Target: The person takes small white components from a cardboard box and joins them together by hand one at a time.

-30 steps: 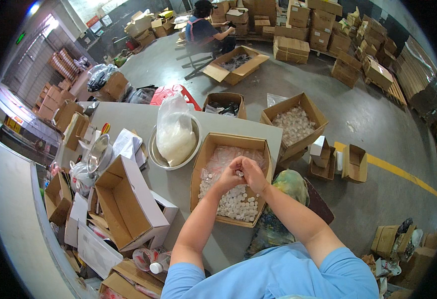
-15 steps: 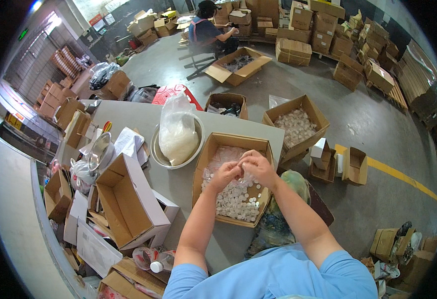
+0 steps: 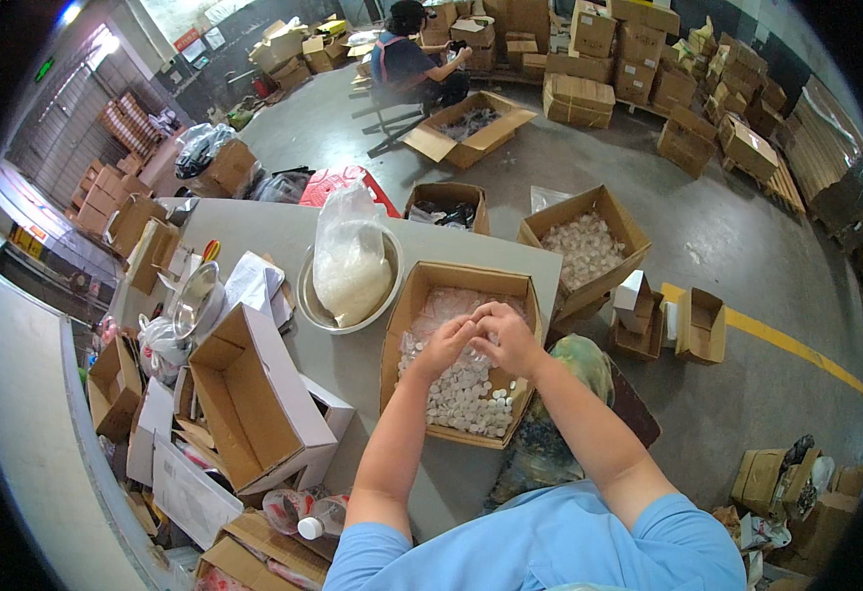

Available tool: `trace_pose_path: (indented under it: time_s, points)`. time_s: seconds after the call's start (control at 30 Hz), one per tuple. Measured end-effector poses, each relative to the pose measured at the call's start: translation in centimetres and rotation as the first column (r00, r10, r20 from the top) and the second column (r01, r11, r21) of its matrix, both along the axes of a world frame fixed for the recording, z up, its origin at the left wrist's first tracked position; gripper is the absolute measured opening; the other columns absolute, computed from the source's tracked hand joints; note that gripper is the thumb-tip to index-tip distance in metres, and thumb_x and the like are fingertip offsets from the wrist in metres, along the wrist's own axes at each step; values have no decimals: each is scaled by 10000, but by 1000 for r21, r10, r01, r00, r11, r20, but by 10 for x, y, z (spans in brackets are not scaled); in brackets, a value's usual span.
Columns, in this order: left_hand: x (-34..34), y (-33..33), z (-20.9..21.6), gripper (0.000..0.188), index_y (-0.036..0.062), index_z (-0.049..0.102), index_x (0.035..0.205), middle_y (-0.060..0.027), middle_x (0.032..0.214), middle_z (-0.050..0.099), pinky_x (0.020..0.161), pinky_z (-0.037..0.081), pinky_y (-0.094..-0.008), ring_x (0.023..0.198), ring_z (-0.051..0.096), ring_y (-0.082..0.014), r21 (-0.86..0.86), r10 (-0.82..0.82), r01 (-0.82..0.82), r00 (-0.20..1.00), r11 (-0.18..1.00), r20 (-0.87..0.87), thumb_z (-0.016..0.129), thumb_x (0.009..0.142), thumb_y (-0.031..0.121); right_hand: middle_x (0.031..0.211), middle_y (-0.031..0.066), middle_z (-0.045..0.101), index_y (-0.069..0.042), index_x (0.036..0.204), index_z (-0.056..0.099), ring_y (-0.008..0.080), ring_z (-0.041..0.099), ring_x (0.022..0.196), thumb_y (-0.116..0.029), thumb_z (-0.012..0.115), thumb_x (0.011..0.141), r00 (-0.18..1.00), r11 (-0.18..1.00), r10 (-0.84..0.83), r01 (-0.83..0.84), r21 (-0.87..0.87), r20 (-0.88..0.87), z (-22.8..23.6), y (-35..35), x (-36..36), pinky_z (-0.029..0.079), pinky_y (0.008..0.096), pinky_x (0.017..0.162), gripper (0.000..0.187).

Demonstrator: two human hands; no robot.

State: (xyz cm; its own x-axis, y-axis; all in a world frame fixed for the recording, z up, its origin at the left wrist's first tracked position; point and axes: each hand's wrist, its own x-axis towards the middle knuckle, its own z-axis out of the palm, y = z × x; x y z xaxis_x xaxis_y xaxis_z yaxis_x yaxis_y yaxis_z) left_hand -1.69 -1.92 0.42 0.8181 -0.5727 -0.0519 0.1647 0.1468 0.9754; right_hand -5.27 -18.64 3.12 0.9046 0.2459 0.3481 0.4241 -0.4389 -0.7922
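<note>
A basin (image 3: 398, 258) is set on the worktop (image 3: 345, 360), beyond and left of the left grip (image 3: 441, 348), which is narrowed and met at the fingertips by the equally narrow right grip (image 3: 506, 340), above white discs (image 3: 463, 399) heaped in a box (image 3: 471, 275); what is held cannot be told. The disc seen between them a second ago is now hidden; its handling is judged unfinished.

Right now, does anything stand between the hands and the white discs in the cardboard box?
Nothing visible does. The left hand and right hand meet over the open cardboard box. The white discs lie mostly uncovered toward its near side; clear plastic packets lie mostly toward its far side.
</note>
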Motion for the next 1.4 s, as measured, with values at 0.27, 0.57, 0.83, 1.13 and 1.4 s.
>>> trace_pose_path:
  time_s: [0.27,0.57,0.83,1.13,1.4]
  points:
    - [5,3,3,125,-4,631,884,25,747,582,646,424,-214,719,506,-55,186,107,-147,973,971,206,595,900,115,754,149,634,-4,817,629,272,622,697,-125,702,743,931,972,-188,222,75,-313,17,-1,0,485,363,640,159]
    - [1,-1,-2,136,1,631,852,43,710,554,546,377,-210,649,446,-33,220,164,-252,922,943,351,603,898,125,756,143,652,-19,864,654,266,635,703,-203,670,764,915,991,-130,128,-30,-383,11,-12,10,486,362,651,209]
    - [4,-3,-17,152,20,638,914,-119,900,627,767,491,-348,877,600,-267,467,-26,-471,683,748,730,663,805,124,663,60,611,17,934,646,178,589,606,-197,634,840,731,740,-592,660,131,-338,28,-104,60,462,322,585,234]
    - [6,-2,-41,144,41,664,856,-107,940,637,779,496,-380,920,591,-288,527,-79,-502,669,686,739,673,734,116,940,168,645,8,992,636,285,628,829,-209,638,815,894,920,-392,376,-112,-217,35,-62,28,491,372,737,280]
    - [18,9,-22,67,-22,628,805,-76,789,670,599,487,-279,716,619,-139,426,381,-542,829,724,408,653,743,-15,970,160,656,-88,1022,665,333,632,919,-266,613,777,772,373,15,-594,-713,-636,22,22,-43,521,435,758,307]
